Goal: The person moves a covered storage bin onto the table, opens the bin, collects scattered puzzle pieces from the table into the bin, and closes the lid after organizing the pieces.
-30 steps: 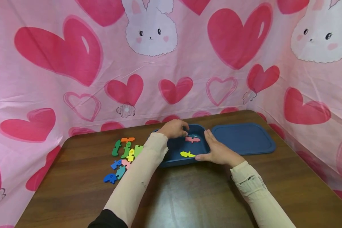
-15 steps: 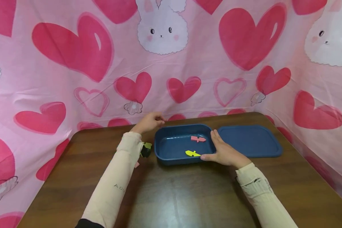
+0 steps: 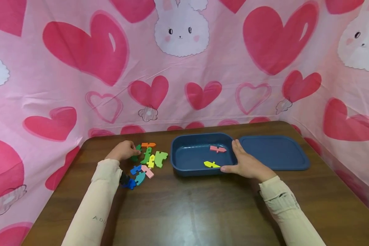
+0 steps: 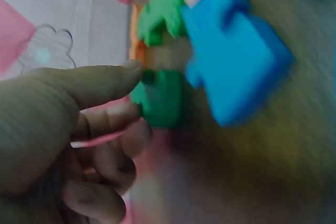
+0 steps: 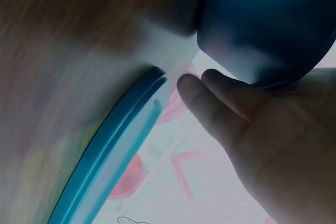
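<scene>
My left hand [image 3: 123,151] is over the left side of a loose group of puzzle pieces. Its thumb and fingertips come right up to a dark green puzzle piece [image 4: 165,100], which shows just past them in the left wrist view. A blue puzzle piece [image 4: 236,51] lies nearer that camera. Against the right side of a dark blue box [image 3: 200,169], my right hand [image 3: 249,164] rests with straight fingers, its thumb at the front rim. Inside the box lie a pink puzzle piece [image 3: 217,149] and a yellow puzzle piece [image 3: 211,164].
A flat blue lid [image 3: 272,153] lies to the right of the box. Left of the box are an orange piece [image 3: 148,145], a light green piece [image 3: 160,159], a teal piece [image 3: 139,178] and several others. A pink heart-patterned cloth [image 3: 172,68] hangs behind the wooden table [image 3: 172,212].
My left hand has moved left from over the box to the dark green puzzle piece at the group's left side. The right hand keeps its place at the box. The head view has shifted slightly.
</scene>
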Demonstrator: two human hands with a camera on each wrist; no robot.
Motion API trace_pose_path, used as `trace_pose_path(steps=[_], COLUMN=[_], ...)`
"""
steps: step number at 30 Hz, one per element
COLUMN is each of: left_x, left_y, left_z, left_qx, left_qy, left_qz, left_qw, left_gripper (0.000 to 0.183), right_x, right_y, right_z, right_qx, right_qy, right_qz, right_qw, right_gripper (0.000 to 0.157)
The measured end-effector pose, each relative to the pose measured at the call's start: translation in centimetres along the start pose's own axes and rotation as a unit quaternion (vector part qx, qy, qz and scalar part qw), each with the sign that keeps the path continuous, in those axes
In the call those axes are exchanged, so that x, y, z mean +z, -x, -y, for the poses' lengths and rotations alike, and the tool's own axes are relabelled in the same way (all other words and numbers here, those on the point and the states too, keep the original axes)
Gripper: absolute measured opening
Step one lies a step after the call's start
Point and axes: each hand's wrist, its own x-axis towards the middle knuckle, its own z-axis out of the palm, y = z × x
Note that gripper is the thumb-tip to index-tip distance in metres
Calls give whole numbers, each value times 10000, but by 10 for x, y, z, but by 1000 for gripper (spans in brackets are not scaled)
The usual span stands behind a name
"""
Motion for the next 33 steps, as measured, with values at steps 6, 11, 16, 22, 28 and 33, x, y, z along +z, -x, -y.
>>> trace_pose_path(steps=[6,11,16,22,28,33], left_x=[1,2,-3,-9,-8,-6], left_y=[7,5,11,21,22,19], left_z=[9,15,18,18,19,23], left_qx=[-215,-88,-247,-744,-567,-562], left_qy=[-51,-102,-261,-441,-341,-213], left_qz=[131,83,165,421,254,67], left_qw=[9997,9999,9992,9954,9975,9982], left_gripper=[34,31,38,33,26,26], right_x=[-3,-2,-1,-2,-4,-2], right_y=[1,0,-1,-2,-3,-3], right_z=[-1,-2,0,4,5,4], right_qx=[-24,-76,-92,-88,-106,-19], right_qy=[-106,-199,-225,-261,-249,-247], right_qz=[7,16,27,36,24,53], right_qw=[9999,9998,9997,9996,9996,9997], right_gripper=[128,126,125,125,125,125])
